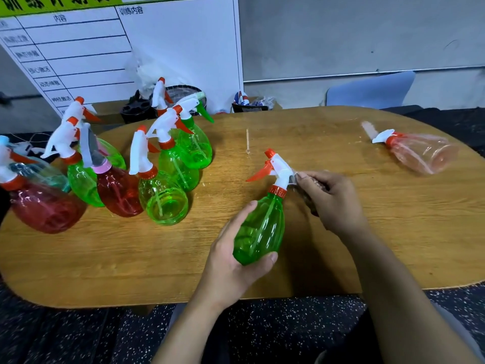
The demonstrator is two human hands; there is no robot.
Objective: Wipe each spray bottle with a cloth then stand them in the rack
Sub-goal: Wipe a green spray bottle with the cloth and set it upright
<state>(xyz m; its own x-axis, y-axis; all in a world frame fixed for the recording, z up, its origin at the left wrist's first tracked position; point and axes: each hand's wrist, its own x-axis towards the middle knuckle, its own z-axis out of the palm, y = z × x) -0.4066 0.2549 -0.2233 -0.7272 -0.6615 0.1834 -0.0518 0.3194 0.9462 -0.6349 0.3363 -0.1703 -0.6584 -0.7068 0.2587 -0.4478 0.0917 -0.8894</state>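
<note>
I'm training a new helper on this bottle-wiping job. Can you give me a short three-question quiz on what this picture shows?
1. True or false: the left hand grips the green bottle by its body.
2. Where does the pale pink bottle lie? A) on its side at the table's far right, B) standing among the bottles at the left, C) in a hand.
3. Fill in: the right hand presses a wad, seemingly the cloth, against the held bottle's white ____.

Key: 1 true. 2 A. 3 spray head.
</note>
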